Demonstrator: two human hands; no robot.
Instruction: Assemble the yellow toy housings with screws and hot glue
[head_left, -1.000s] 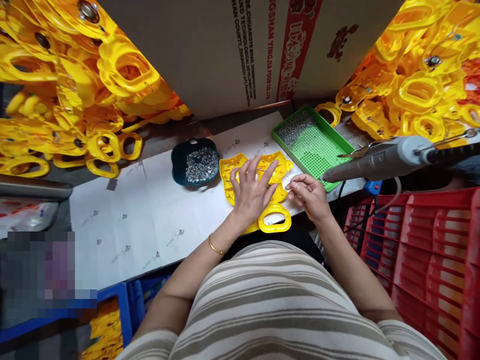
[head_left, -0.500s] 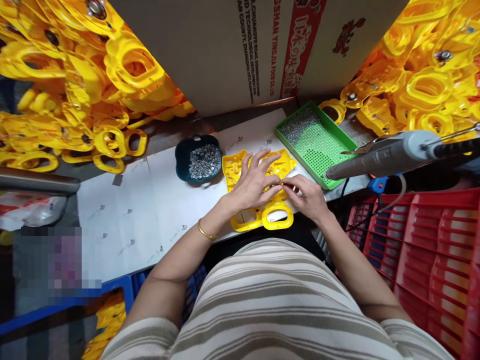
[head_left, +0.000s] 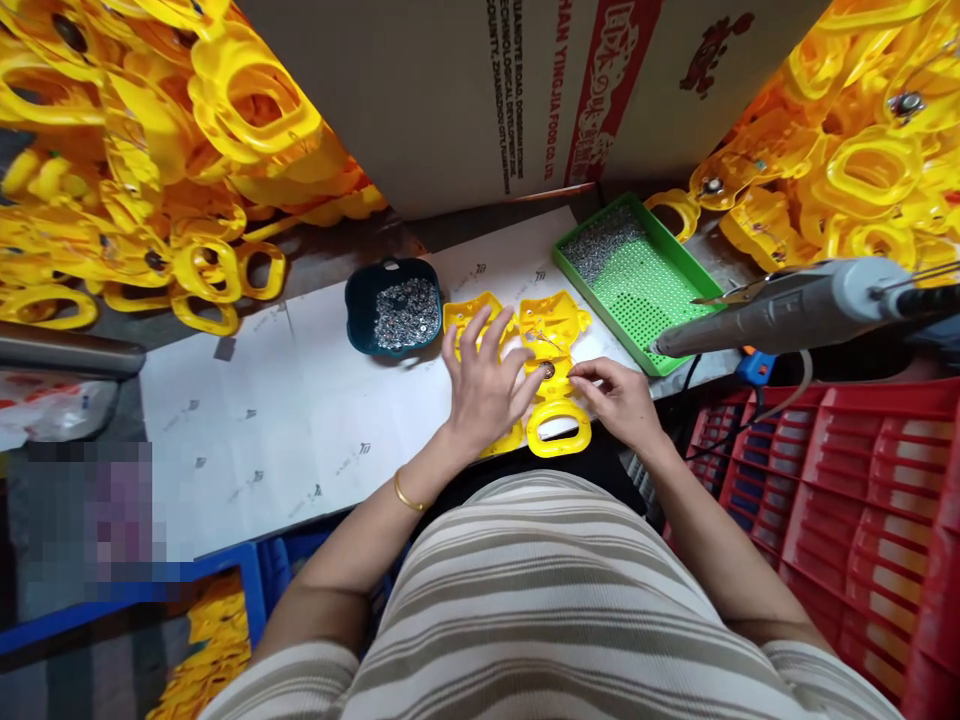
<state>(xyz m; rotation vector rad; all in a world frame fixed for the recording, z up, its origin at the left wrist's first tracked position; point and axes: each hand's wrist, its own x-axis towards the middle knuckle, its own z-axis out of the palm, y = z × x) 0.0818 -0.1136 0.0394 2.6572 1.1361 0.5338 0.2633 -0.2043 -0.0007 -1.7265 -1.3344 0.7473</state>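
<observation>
Eyes on the tabletop, where 2 yellow shells lie side by side near the front edge, hollow sides up! The right-hand shell has its long axis running almost straight away from the wearer: broad end at the far side, handle ring pointing back at the striped shirt. The left-hand shell lines up much the same way, far end leaning a touch left, its middle covered by the left hand. And what a spread on that left grip, fingers fanned loosely over the plastic, thumb and forefinger reaching across to a dark round part in the middle of the right-hand shell! In from the other side comes the right hand, thumb and fingertips drawn together at that shell's right edge, just beside the round part; whether this grip has something tiny pinched in it, I cannot tell. Left of the pair sits a dark teal bowl with small shiny pieces inside. Beyond and to the right, a green tray lies at a slant, grey bits gathered at its far end, a grey tool angling in over its near corner. A big carton stands behind, yellow heaps flank it on 2 sides, and a red crate fills the lower right!
</observation>
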